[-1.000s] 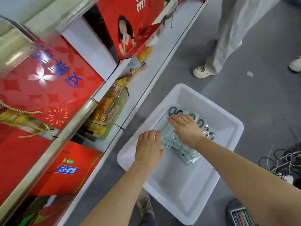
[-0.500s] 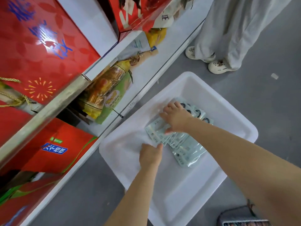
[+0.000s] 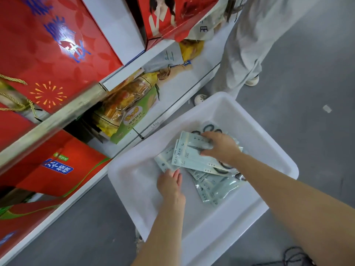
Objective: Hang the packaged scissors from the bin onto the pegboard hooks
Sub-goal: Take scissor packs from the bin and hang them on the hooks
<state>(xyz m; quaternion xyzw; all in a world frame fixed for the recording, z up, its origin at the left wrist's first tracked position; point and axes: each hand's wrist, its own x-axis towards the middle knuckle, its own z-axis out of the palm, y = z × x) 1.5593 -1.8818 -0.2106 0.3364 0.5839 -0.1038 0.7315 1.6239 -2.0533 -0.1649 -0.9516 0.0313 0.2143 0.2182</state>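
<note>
Right hand (image 3: 221, 146) has now lifted several packaged scissors (image 3: 194, 152), fingers pinching them; left hand (image 3: 170, 184), fingers together, touches the stack's edge in the bin (image 3: 226, 237).

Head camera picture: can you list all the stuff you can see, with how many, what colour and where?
bin: one, white, on the floor at lower middle.
scissor packs: several, too overlapped to count, pale green with black handles, in a pile inside the bin.
gift boxes: several, red, on the shelves at left.
snack bag: one, yellow and green, on the low shelf behind the bin.
shelf: one unit, white, along the left side.
floor: grey, at right and bottom.
other person's trousers: light grey, top right, beyond the bin.
pale shoes: two, under the trousers.
cables: black, bottom right corner.
left hand: one, at the near edge of the pile.
right hand: one, gripping the top packs.
</note>
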